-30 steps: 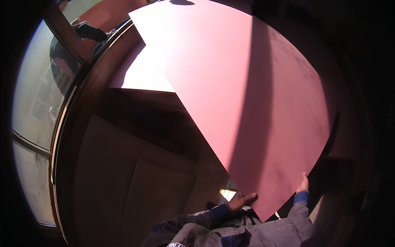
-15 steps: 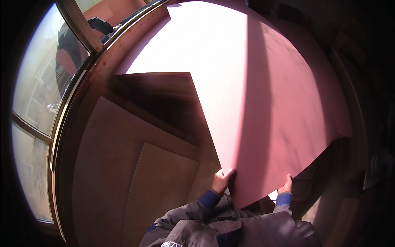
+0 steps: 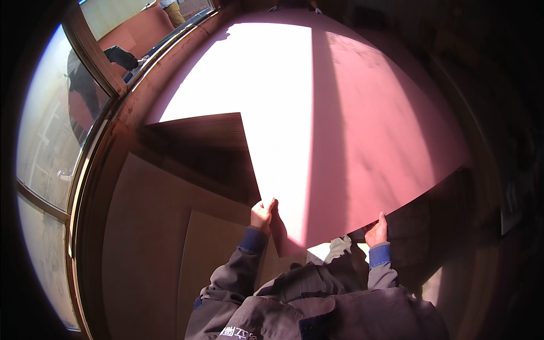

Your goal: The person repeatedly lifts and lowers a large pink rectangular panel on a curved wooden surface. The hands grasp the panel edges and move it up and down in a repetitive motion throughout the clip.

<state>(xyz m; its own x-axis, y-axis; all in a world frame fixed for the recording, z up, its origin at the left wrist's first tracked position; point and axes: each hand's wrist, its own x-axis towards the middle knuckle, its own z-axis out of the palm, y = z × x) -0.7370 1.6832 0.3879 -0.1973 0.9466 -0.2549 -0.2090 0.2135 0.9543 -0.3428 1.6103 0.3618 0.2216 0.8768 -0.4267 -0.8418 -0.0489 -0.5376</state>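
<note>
Both hands, left (image 3: 262, 214) and right (image 3: 377, 230), grip a pink sheet (image 3: 362, 130) stretching lengthwise away.

Both hands (image 3: 262, 214) on pink sheet (image 3: 362, 130)

Large reddish-pink sheet (image 3: 351, 124), raised, half sunlit, half shaded.

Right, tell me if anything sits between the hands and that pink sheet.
Nothing visible does. The left hand grips the pink sheet at its left edge near the lower corner, and the right hand holds its lower edge. Both touch it directly, fingers on the surface.
</note>
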